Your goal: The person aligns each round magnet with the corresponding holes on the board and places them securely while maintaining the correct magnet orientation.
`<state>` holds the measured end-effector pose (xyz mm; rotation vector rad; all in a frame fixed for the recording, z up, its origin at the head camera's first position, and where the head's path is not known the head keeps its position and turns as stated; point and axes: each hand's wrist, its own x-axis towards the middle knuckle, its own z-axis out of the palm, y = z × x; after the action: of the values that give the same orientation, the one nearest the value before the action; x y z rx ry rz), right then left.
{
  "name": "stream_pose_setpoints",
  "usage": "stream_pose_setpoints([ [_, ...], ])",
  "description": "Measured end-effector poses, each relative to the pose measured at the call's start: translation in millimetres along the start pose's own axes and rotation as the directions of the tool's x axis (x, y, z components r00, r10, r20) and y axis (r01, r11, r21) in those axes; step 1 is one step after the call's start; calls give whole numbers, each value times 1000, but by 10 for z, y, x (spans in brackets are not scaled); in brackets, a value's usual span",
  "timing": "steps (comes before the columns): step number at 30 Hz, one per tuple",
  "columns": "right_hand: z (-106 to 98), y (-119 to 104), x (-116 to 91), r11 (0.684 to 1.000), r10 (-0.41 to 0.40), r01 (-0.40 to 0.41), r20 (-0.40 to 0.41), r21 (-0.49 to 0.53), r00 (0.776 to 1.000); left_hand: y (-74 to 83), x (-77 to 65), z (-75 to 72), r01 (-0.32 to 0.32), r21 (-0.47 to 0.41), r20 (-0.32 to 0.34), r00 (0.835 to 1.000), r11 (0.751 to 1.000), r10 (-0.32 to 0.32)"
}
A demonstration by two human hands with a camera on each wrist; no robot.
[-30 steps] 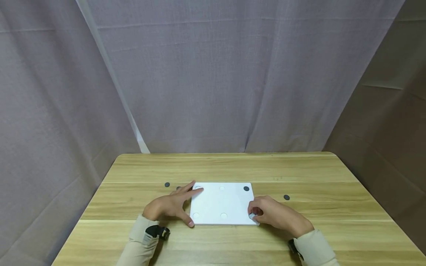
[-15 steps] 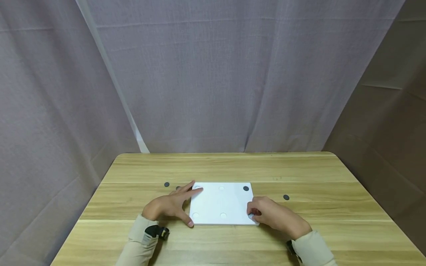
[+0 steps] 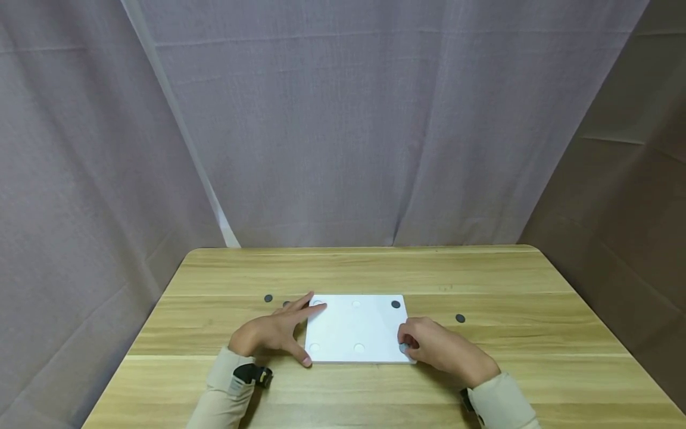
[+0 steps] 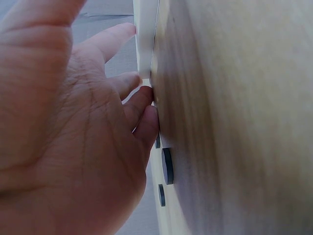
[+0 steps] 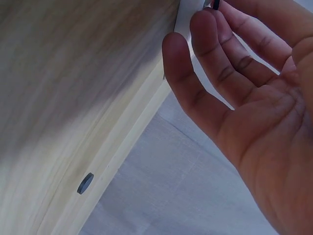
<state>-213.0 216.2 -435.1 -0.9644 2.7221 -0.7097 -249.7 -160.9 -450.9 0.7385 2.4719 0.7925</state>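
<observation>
A white rectangular board [image 3: 343, 328] with shallow round recesses lies on the wooden table. My left hand [image 3: 276, 330] spreads over its left side, index finger on top and thumb at the near left corner. At the near right corner my right hand [image 3: 439, 345] pinches a small round disc [image 3: 404, 348] over the board, its face catching light. The right wrist view catches only the dark edge of this disc [image 5: 216, 4]; fingers hide the recess beneath. Another dark disc [image 3: 395, 304] sits flat in the board's far right recess.
Left of the board lie dark discs [image 3: 268, 298], one partly behind the left fingers; in the left wrist view a near disc [image 4: 167, 166] shows by the fingertips. A further disc [image 3: 460, 318] lies right of the board. Grey curtains [image 3: 343, 131] hang behind the table [image 3: 343, 393].
</observation>
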Motion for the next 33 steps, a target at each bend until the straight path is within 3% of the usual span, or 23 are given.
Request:
stream_pose_setpoints([
  [13,-27,45,8,999,-48,48,6,-14,999,-19,10,-4,-22,3,6,1000,1000,22],
  [33,-45,75,1,999,3,-4,13,39,1000,-17,8,-13,-28,8,0,1000,1000,28],
])
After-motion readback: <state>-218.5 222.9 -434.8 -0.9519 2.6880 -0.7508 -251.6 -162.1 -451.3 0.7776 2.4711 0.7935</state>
